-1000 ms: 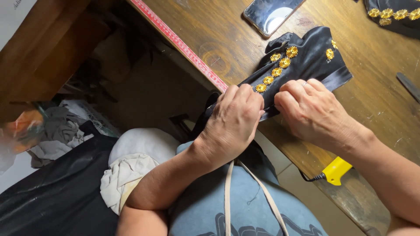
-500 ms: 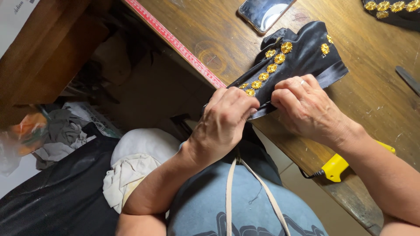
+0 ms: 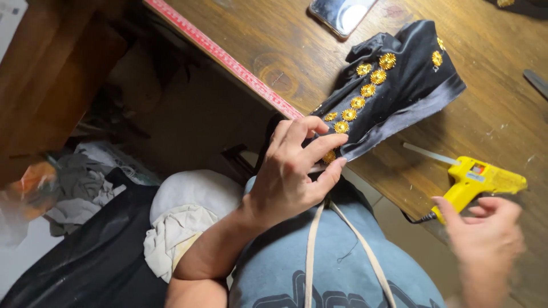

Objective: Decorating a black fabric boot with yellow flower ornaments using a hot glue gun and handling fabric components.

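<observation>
A worn wooden table (image 3: 285,40) with dark knots and pale specks fills the upper right; a red measuring tape (image 3: 228,60) is fixed along its near edge; a phone (image 3: 342,14) lies face up near the far side. The black fabric piece (image 3: 394,97) with a row of gold flower studs (image 3: 365,91) lies at the table's edge, its lower end overhanging; the left hand (image 3: 291,171) pinches that lower end between thumb and fingers. The right hand (image 3: 485,234), blurred and half open, holds nothing, its fingertips just beside the yellow glue gun (image 3: 479,179) lying on the table. Below the table the space is dim, with heaped grey and white cloths (image 3: 171,228) by the person's lap.
</observation>
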